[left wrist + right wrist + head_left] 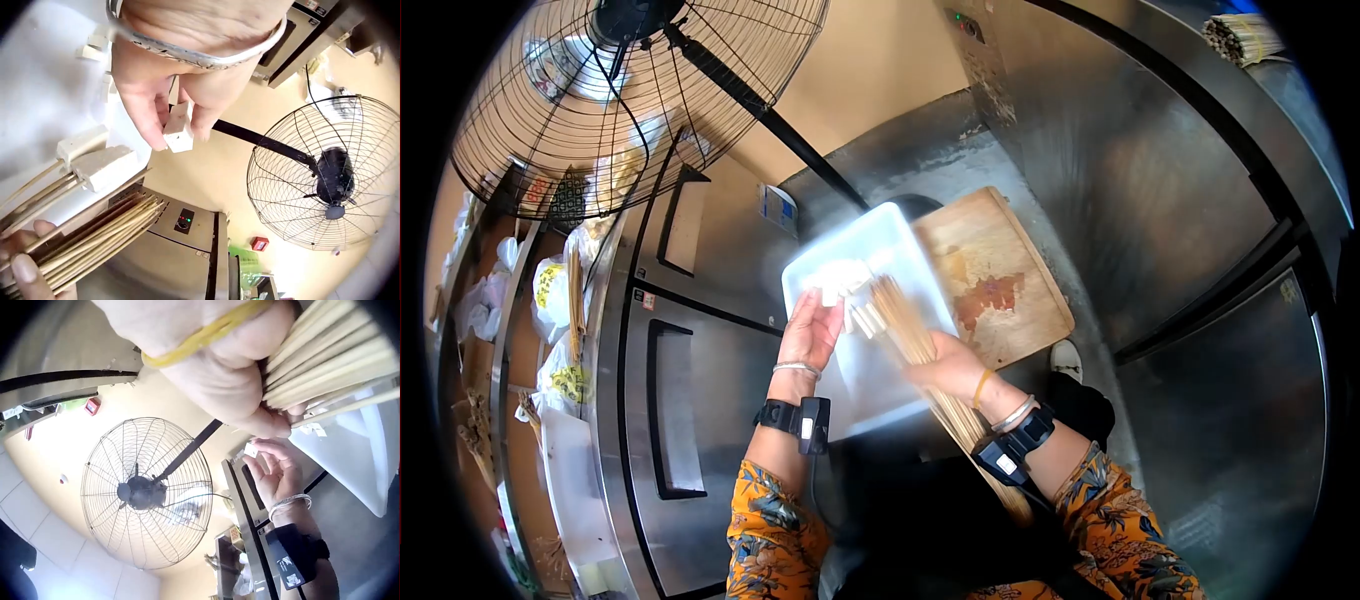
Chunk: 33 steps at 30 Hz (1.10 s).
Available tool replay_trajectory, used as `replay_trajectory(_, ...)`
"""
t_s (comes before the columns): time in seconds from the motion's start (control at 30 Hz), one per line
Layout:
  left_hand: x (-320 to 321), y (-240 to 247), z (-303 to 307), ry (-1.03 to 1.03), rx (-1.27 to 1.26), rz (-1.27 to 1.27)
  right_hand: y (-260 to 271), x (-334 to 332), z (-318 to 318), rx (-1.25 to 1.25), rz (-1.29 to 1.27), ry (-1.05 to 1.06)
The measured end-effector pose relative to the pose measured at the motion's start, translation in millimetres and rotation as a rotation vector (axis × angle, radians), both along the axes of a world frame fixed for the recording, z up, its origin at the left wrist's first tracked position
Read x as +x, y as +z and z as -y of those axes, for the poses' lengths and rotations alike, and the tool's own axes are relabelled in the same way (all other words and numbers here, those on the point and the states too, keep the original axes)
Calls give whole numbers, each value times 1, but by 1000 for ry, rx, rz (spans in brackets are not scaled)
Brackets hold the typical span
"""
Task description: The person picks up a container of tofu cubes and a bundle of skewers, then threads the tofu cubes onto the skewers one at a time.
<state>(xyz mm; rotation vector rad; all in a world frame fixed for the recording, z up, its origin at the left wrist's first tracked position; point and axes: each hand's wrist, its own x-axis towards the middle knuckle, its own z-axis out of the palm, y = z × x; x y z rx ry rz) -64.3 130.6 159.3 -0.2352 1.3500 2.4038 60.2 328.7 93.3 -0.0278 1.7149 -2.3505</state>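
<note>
My left hand (808, 335) is over the white tub (870, 390), pinching a small white block that looks like tofu (180, 129) between thumb and fingers. To its right, my right hand (953, 368) grips a thick bundle of bamboo skewers (915, 335), which slants across the tub's right side. Two similar white blocks (103, 165) sit on the tips of a few skewers, near the pinched block. More white pieces (92, 51) lie in the tub. In the right wrist view, my right palm covers part of the bundle.
A stained wooden board (1000, 235) lies right of the tub. A large standing fan (638, 18) rises at the upper left. Steel cabinets (1190, 200) flank both sides. Shelves with bags (550, 300) are at far left; another skewer bundle (1243, 38) lies upper right.
</note>
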Motion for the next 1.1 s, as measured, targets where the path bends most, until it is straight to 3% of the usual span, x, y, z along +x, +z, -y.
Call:
replay_trajectory(0.17,-6,0,4,-41,-44,63,6,2,-2,53,-28,43)
replay_trajectory(0.37,4,12,-12,-91,-92,-31,-7,0,2,107,-46,15)
replay_trajectory(0.97,12,20,-10,-22,-321,-75,-4,0,7,35,-49,-6)
replay_trajectory(1.1,17,27,-14,-9,-375,-55,5,2,3,52,-47,69)
